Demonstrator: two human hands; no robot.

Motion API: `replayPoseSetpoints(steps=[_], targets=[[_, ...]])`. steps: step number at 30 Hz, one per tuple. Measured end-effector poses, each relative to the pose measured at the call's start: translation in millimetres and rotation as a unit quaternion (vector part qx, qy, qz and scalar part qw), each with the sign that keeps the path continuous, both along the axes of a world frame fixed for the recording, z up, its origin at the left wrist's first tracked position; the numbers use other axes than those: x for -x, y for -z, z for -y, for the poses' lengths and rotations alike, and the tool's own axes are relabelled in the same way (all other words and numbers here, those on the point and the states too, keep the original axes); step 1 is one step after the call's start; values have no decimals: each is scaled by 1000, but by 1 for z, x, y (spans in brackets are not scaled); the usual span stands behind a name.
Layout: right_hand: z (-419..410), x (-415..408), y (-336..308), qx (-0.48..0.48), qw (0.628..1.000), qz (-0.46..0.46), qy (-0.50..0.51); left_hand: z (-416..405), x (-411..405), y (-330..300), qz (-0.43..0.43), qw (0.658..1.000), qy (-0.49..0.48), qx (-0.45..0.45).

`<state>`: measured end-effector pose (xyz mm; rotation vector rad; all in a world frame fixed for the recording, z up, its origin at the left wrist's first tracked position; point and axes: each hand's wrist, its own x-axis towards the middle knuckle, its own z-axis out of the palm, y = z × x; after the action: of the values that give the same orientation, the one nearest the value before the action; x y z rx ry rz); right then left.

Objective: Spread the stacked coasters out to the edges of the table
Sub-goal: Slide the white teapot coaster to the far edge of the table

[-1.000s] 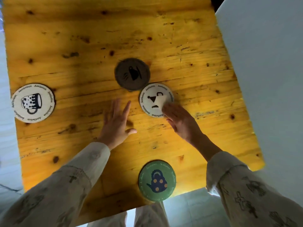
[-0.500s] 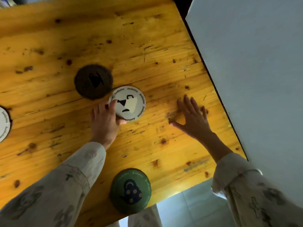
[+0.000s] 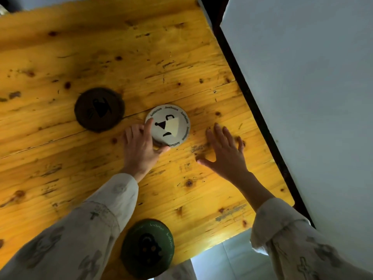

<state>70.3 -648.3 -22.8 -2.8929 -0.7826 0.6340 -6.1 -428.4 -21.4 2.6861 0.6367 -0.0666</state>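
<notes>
A white coaster (image 3: 171, 126) with a black and cream drawing lies mid-table, its near-left edge tilted up off the wood. My left hand (image 3: 141, 148) grips that edge, index finger on top and thumb beneath. To its left a dark brown coaster (image 3: 99, 109) lies flat. A green coaster (image 3: 148, 248) rests at the table's near edge. My right hand (image 3: 224, 152) lies flat on the wood to the right of the white coaster, fingers spread, holding nothing.
The yellow pine table (image 3: 60, 168) ends close on the right at a dark edge beside a pale wall (image 3: 312, 98). Pale floor tiles (image 3: 222, 259) show past the near edge.
My right hand let go of the white coaster and moved right onto bare wood. My left hand reached over and took hold of the white coaster's edge. The view swung right, losing the far-left coaster.
</notes>
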Motion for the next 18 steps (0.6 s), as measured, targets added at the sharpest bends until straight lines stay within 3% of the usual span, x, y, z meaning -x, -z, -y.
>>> replayPoseSetpoints(steps=[10,18], targets=[[2,-29,0,-67,997,41,6,12,-36,13,35,993,110,36],[-6,-48,8,-97,992,69,41,11,-64,21,25,988,141,53]])
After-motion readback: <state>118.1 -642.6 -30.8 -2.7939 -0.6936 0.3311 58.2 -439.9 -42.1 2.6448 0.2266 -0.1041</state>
